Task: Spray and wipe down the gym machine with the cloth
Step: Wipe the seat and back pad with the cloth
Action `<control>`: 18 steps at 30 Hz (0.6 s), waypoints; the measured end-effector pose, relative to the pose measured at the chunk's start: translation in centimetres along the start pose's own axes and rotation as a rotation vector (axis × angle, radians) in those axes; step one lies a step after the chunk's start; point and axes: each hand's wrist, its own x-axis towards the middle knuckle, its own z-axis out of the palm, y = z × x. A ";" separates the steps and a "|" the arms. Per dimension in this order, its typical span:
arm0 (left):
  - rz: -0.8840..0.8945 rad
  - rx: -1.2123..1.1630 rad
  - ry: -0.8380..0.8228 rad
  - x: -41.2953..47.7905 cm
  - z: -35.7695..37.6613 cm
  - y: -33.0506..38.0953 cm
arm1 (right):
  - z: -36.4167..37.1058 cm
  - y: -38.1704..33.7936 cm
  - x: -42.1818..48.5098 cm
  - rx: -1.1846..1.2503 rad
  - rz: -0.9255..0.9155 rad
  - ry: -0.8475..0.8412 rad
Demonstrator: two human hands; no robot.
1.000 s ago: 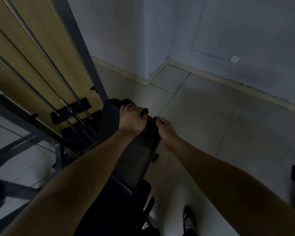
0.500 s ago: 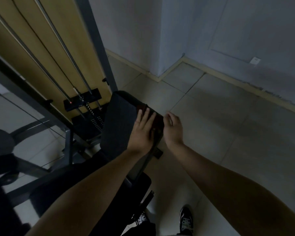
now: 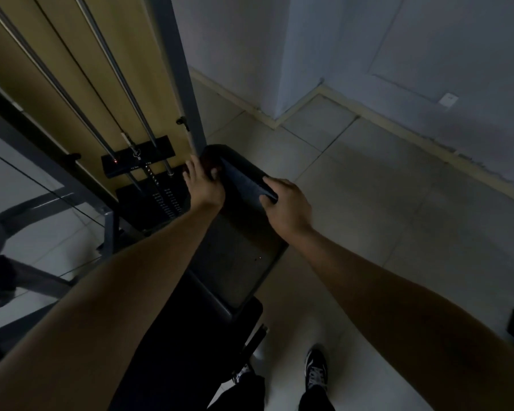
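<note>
Wiping is under way at the top of the gym machine's backrest pad (image 3: 244, 185): the left hand (image 3: 204, 186) lies, fingers stretched, on what appears to be a dark cloth (image 3: 210, 164) at the pad's 11 o'clock corner, while the right hand (image 3: 287, 207) curls round the 3 o'clock edge, steadying it. The next stroke likely calls for drawing the cloth toward 6 o'clock. The upright post (image 3: 183, 99) and weight stack (image 3: 163, 203) crowd 9 to 12 o'clock; tiled floor (image 3: 383, 218) lies open from 1 to 5.
</note>
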 end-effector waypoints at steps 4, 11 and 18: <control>0.297 0.104 -0.029 -7.4 3.2 -0.1 | 0.1 -0.5 0.7 0.013 0.071 0.063; 0.560 0.238 -0.198 -12.9 6.2 -2.9 | 0.6 -1.5 1.0 -0.175 0.012 0.097; 0.209 0.016 -0.061 -5.5 2.5 -2.6 | 1.6 -2.8 2.2 -0.281 -0.103 -0.007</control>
